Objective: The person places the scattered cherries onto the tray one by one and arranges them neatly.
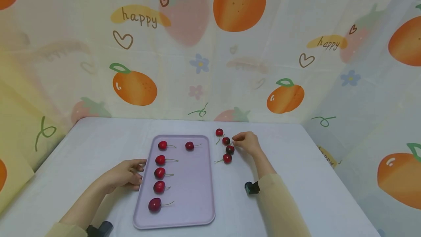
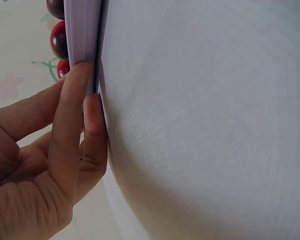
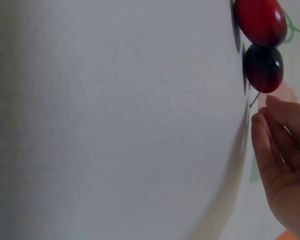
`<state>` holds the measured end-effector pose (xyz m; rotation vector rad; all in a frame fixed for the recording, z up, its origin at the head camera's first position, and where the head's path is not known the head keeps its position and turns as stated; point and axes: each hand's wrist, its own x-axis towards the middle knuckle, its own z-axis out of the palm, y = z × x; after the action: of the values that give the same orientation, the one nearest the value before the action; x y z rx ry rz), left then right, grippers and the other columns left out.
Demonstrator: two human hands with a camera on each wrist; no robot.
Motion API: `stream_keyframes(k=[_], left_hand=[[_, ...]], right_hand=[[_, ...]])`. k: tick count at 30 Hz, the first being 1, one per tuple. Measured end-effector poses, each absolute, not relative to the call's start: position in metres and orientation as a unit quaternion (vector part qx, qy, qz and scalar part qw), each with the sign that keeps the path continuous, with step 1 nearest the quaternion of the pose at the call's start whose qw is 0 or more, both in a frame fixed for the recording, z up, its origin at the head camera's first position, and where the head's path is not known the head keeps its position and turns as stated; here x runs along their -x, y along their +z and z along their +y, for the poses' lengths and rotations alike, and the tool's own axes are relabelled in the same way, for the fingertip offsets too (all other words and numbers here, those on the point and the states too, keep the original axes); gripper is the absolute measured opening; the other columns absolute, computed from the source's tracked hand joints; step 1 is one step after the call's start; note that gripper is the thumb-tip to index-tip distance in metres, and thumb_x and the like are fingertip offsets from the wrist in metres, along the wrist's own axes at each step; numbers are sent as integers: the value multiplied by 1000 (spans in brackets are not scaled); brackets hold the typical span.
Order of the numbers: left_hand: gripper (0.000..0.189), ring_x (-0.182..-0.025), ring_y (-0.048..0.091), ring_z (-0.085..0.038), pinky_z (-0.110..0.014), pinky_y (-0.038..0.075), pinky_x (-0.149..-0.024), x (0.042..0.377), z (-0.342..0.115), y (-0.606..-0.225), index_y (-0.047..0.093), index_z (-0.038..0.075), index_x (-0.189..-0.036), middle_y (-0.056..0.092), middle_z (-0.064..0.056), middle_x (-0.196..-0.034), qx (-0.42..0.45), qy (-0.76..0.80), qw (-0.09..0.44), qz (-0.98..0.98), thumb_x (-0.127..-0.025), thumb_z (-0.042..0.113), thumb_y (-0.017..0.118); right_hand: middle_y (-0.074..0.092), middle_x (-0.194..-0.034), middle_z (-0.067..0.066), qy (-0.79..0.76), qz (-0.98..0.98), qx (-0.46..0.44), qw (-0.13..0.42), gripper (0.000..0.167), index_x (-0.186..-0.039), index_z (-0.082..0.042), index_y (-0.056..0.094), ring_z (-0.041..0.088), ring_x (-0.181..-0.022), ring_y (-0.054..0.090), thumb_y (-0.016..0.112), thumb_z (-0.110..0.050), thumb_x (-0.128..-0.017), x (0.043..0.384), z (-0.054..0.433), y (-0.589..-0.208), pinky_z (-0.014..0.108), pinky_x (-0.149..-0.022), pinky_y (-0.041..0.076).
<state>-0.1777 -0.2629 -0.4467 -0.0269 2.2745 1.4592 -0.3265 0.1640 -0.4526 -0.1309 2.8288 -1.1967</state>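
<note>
My left hand (image 1: 126, 174) is at the left edge of a lilac tray (image 1: 194, 193), its fingertips on the tray's rim in the left wrist view. On the tray, several red cherries (image 1: 160, 173) form a column along the left side, stems pointing right. Another cherry (image 1: 189, 146) lies near the tray's top right. My right hand (image 1: 247, 142) is beside a loose group of cherries to the right of the tray, thumb and fingertips close together. In the right wrist view, those tips are right by the thin stem of a dark cherry (image 3: 264, 69).
A white cloth (image 1: 315, 185) covers the table. Other loose cherries lie near the right hand, including one at the back (image 1: 219, 132) and one at the front (image 1: 227, 158). A fruit-printed curtain (image 1: 230, 46) hangs behind the table and along its sides.
</note>
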Motion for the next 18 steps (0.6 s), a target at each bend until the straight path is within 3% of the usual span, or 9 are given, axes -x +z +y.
stream_keyframes(k=[18], left_hand=[[78,-88,55,-19,-28,63,-71,179,-263,-446,26,-10,-150,45,-28,-127,10,525,219,822,-81,-6,63]], right_hand=[[76,-102,14,-343,937,65,18,17,-99,-4,77,25,-97,67,71,-4,-83,328,158,-456,37,-87,57]])
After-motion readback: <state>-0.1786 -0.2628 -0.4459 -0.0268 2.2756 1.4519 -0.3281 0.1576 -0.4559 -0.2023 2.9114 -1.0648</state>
